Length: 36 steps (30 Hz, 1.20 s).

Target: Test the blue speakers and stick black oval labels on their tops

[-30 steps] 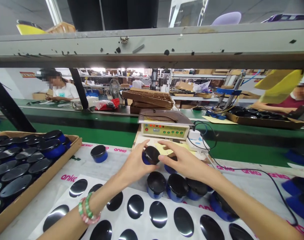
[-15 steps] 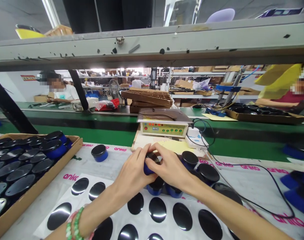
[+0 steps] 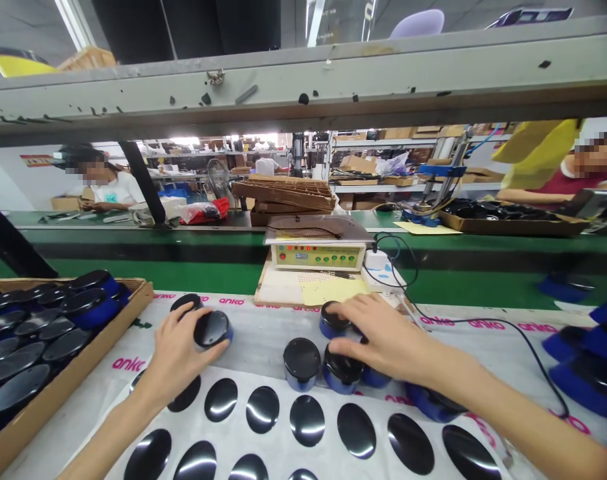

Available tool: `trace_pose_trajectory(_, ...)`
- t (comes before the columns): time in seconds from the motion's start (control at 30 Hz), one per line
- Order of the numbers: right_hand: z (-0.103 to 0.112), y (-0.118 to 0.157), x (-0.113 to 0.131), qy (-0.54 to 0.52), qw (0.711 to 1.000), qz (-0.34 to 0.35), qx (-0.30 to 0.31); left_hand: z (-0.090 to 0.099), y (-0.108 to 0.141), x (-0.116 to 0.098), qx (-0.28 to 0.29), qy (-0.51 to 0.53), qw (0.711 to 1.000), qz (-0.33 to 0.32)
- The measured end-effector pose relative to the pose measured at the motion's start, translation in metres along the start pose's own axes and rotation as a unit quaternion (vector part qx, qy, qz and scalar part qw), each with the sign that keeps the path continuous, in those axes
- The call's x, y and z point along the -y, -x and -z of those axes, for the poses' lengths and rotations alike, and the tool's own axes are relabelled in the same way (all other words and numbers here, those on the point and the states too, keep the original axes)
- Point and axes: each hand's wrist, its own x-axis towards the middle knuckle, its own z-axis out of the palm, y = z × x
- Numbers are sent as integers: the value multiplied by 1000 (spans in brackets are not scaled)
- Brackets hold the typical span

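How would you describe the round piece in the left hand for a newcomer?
On the white bench sheet, below the beige control box, find the left hand. Its fingers hold a round blue piece with a glossy black top, apart from the cluster under the right hand.

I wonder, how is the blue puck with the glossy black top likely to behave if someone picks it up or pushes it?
The blue puck in the left hand is probably stiff, as it keeps its round shape under the fingers. Squat and flat-based, it would likely slide rather than tip. Its glossy top looks slippery.
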Motion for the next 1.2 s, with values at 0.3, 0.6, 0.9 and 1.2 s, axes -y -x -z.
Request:
trace_pose_trajectory(0.3,-64,35,-20,152,987,47,20,-23,17,-92,256,153,941,-161)
trace_pose_trajectory(0.6,-76,5,-15,218,972,77,-42,-70,-52,-108,264,241,915,-185)
trace_pose_trajectory(0.9,-30,80,-36,282,948,-27,-147,-26,-9,-97,290,211,923,-141)
trace_pose_trajectory(1.2,-60,107,-39,187,959,-210,-44,-53,-18,-164,198,67,936,-282)
